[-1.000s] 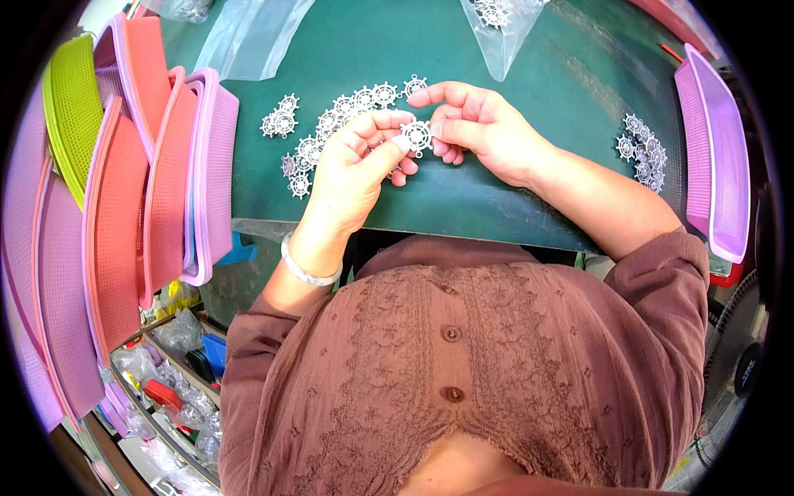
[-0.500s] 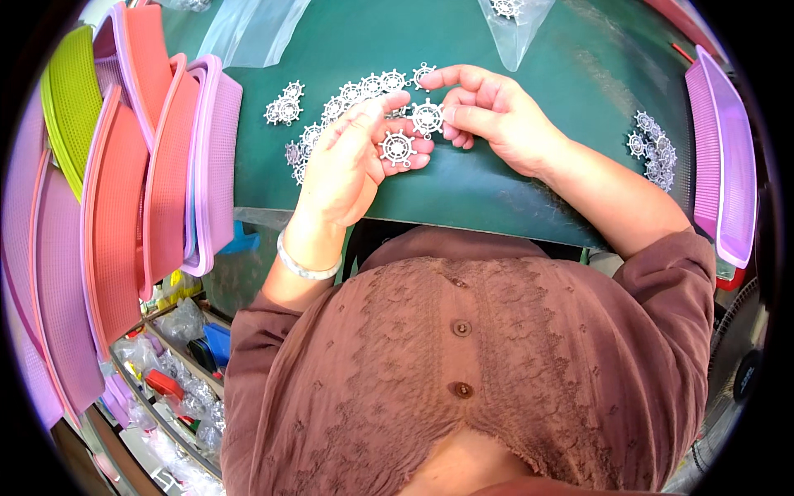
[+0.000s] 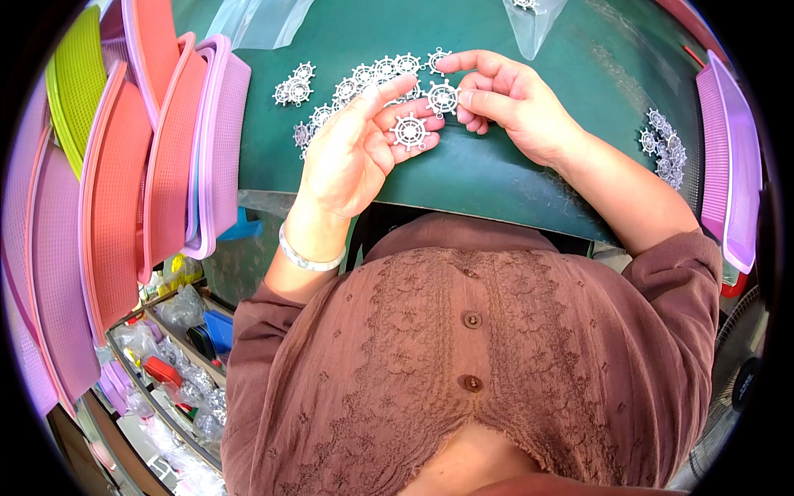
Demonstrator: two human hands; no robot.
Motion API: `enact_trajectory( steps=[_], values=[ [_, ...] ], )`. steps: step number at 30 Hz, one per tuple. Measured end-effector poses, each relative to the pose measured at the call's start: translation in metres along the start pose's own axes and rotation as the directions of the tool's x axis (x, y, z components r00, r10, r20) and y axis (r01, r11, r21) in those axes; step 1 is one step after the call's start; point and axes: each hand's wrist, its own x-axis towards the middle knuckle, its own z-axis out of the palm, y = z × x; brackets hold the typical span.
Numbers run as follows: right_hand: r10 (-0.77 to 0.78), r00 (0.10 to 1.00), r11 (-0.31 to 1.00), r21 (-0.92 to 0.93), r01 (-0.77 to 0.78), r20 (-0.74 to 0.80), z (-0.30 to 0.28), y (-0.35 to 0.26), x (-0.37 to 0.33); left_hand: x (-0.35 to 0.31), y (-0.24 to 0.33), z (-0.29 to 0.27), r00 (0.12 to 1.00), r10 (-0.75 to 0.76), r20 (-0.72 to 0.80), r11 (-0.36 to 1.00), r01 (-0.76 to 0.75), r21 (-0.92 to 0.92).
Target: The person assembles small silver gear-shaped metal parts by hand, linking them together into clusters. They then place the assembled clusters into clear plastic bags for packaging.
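Note:
My left hand (image 3: 351, 153) is turned palm up with its fingers stretched out, and a silver ship's wheel charm (image 3: 409, 131) rests on them. Between the thumb and fingers of my right hand (image 3: 517, 103) a second ship's wheel charm (image 3: 442, 98) is pinched, just above the left fingertips. The right index finger reaches out to another wheel charm (image 3: 438, 60) at the end of the pile and seems to touch it. Behind my left hand lies a curved pile of wheel charms (image 3: 362, 76), partly hidden by that hand.
The green table (image 3: 529, 194) carries a small cluster of charms (image 3: 295, 88) at left and another (image 3: 664, 149) at right. Clear plastic bags (image 3: 260, 23) lie at the far side. Stacked plastic baskets (image 3: 116, 198) crowd the left; a purple basket (image 3: 732, 157) stands at right.
The whole view has shifted a little, so most things sit slightly higher and further right. Both hands keep nearly the same pose around the same charms.

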Motion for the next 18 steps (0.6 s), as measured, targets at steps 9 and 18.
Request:
enact_trajectory(
  steps=[9,18],
  values=[
    [0.003,1.0,1.0,0.021,-0.003,0.015,0.0001,0.0003,-0.001,-0.0021,0.0023,-0.001,0.999,0.021,-0.024,0.999,-0.02,0.05],
    [0.007,1.0,1.0,-0.014,-0.007,0.027,0.0001,-0.0007,-0.0014,-0.0021,0.0024,0.0003,0.999,0.035,-0.018,0.999,-0.035,0.014]
  ],
)
